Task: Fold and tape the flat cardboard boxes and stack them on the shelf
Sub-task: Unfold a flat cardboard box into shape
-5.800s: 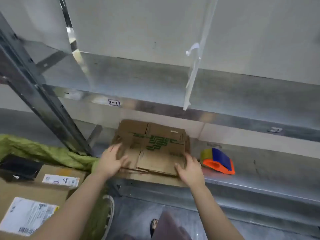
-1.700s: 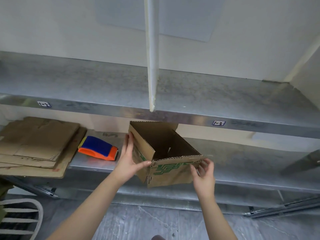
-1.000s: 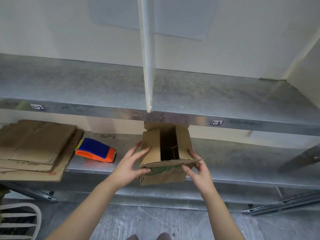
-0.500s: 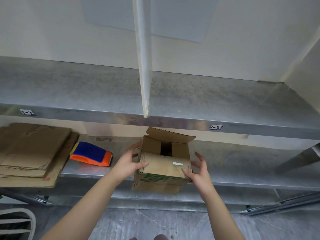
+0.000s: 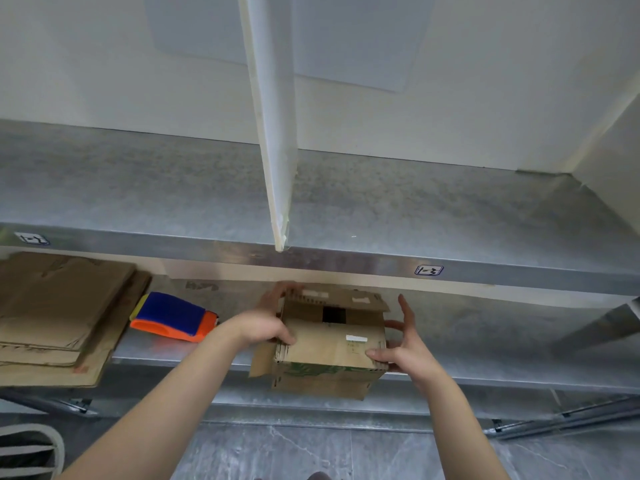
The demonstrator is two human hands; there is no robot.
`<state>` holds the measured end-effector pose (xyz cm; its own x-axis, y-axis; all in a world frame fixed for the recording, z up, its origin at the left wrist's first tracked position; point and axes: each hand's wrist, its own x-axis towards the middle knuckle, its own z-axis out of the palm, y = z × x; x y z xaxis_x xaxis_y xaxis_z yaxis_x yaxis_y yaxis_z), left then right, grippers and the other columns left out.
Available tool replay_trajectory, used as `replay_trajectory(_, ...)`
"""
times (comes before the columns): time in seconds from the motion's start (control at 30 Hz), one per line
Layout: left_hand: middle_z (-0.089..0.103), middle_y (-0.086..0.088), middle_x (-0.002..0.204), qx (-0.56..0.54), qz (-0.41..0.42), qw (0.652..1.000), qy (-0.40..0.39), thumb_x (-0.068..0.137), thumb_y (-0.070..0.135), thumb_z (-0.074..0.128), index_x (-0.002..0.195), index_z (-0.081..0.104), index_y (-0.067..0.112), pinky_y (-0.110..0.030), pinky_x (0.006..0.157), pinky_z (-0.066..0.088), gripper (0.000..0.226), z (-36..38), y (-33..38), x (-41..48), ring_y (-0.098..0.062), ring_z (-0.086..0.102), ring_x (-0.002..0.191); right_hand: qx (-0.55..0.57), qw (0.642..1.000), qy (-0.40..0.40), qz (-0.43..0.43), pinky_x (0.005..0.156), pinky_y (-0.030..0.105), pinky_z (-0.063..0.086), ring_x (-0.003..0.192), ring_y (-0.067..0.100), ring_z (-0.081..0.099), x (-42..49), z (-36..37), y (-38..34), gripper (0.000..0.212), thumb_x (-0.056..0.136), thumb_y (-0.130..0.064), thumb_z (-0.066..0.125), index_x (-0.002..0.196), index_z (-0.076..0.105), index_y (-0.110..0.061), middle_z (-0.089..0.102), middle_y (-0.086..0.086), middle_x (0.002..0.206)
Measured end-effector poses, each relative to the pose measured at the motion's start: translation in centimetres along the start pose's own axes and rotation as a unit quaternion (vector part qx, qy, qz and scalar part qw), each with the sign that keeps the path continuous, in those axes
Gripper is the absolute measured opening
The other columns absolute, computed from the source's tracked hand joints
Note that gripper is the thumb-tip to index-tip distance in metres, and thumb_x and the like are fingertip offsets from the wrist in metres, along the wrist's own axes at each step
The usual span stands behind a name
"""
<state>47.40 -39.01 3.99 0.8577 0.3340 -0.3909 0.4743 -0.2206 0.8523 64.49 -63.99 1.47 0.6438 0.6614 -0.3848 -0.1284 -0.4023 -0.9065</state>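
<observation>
Box (image 5: pixel 329 344) is at the front edge of the lower shelf (image 5: pixel 502 341), flaps almost closed. Left hand (image 5: pixel 263 327) grips its left top edge. Right hand (image 5: pixel 405 351) keeps its fingers spread, thumb pressing the near flap. It is better to press both flaps level before taking the tape dispenser (image 5: pixel 173 318).

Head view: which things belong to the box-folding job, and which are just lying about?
Job: cardboard box, held by left hand and right hand; orange-and-blue tape dispenser; stack of flat cardboard boxes; lower shelf.
Lying about: white divider panel on the upper shelf; shelf label.
</observation>
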Motion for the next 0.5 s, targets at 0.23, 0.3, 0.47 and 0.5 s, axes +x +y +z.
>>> replay_trajectory(0.23, 0.024, 0.005, 0.155, 0.034, 0.028, 0.997, 0.063, 0.08, 0.017, 0.076, 0.137, 0.036, 0.052, -0.037, 0.116, 0.028, 0.078, 3.3, -3.9, -0.6, -0.018, 0.029, 0.14, -0.064, 0.998, 0.004, -0.016, 0.086, 0.043, 0.058, 0.121, 0.027, 0.05, -0.2, 0.1, 0.9, 0.107, 0.071, 0.0, 0.081, 0.145, 0.025, -0.053, 0.033, -0.003, 0.141)
replay_trajectory(0.3, 0.02, 0.006, 0.156, 0.034, 0.031, 0.996, 0.081, 0.081, 0.028, 0.076, 0.136, 0.036, 0.053, -0.034, 0.117, 0.026, 0.072, 3.5, -4.5, -0.8, -0.016, 0.026, 0.142, -0.091, 0.996, 0.005, -0.025, 0.095, 0.044, 0.053, 0.12, 0.023, 0.052, 0.1, 0.9, 1.2, 0.088, 0.074, -0.003, 0.077, 0.138, 0.039, -0.051, 0.039, -0.003, 0.144)
replay_trajectory(0.47, 0.008, 0.012, 0.159, 0.087, 0.041, 0.991, 0.089, 0.075, 0.043, 0.079, 0.146, 0.031, 0.042, -0.029, 0.116, 0.019, 0.086, 4.1, -5.7, -0.9, -0.011, 0.015, 0.145, -0.128, 0.991, 0.0, -0.045, 0.112, 0.033, 0.036, 0.133, 0.013, 0.041, 0.9, 2.2, 2.3, 0.079, 0.077, -0.028, 0.081, 0.143, 0.041, -0.042, 0.039, -0.007, 0.149)
replay_trajectory(0.5, 0.011, 0.011, 0.159, 0.089, 0.045, 0.988, 0.119, 0.076, 0.04, 0.079, 0.146, 0.035, 0.037, -0.028, 0.115, 0.02, 0.083, 4.2, -5.8, -0.8, -0.011, 0.018, 0.144, -0.143, 0.989, 0.003, -0.05, 0.113, 0.033, 0.034, 0.135, 0.013, 0.039, 1.2, 2.4, 2.5, 0.079, 0.077, -0.031, 0.081, 0.145, 0.039, -0.04, 0.038, -0.008, 0.15)
